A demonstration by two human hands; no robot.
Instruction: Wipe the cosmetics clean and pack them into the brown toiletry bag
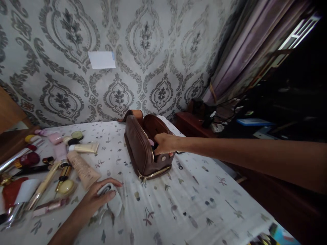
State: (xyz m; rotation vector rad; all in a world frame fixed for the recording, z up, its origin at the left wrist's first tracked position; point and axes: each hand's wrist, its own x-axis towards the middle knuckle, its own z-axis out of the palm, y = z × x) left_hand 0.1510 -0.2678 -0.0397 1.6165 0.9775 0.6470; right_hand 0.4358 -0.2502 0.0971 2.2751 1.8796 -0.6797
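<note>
A brown zippered bag (139, 149) stands unzipped on the patterned white cloth (184, 197). My right hand (166, 144) reaches into its opening from the right; the fingertips are hidden inside, and what they hold, if anything, cannot be made out. A bit of something pink shows beside them. Left of the bag, my left hand (103, 194) holds a crumpled pale cloth (114, 204) between thumb and fingers, low over the table. Near that hand lies a beige tube (83, 170), with a cream tube (85, 147) behind it.
Several cosmetics, among them a round yellow-lidded jar (65, 187) and a red bottle (12, 190), spread over the table's left side. A patterned wall rises behind, with a white card (102, 60) on it. Dark red furniture (191, 124) and a purple curtain (237, 47) are at the right.
</note>
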